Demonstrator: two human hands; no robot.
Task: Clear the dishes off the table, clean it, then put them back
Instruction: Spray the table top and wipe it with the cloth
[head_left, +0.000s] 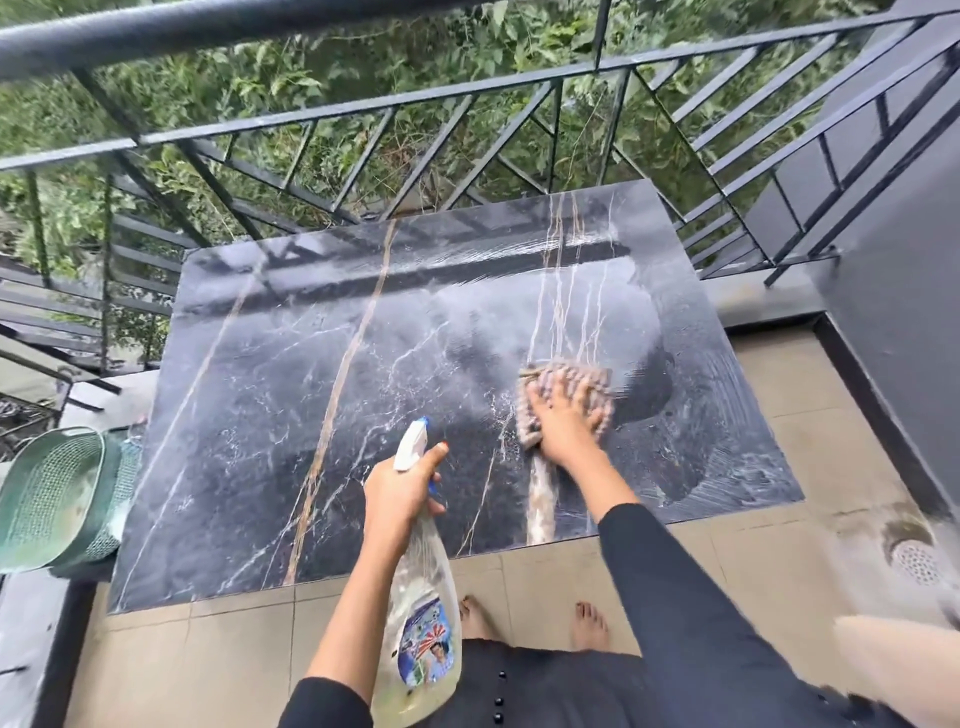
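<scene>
With the table (260, 415) cleared, the right hand (563, 421) presses a cloth (587, 376) on it with spread fingers while the left hand (400, 493) grips a spray bottle (421, 623); the dishes are not yet back.

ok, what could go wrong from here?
1. Streaks show only round the cloth; the left of the table may go unwiped.
2. The left hand holds the bottle near the edge; drips on the tiles by bare feet could be slippery.
3. A wide wipe leftward might knock the basket beside the table.
</scene>
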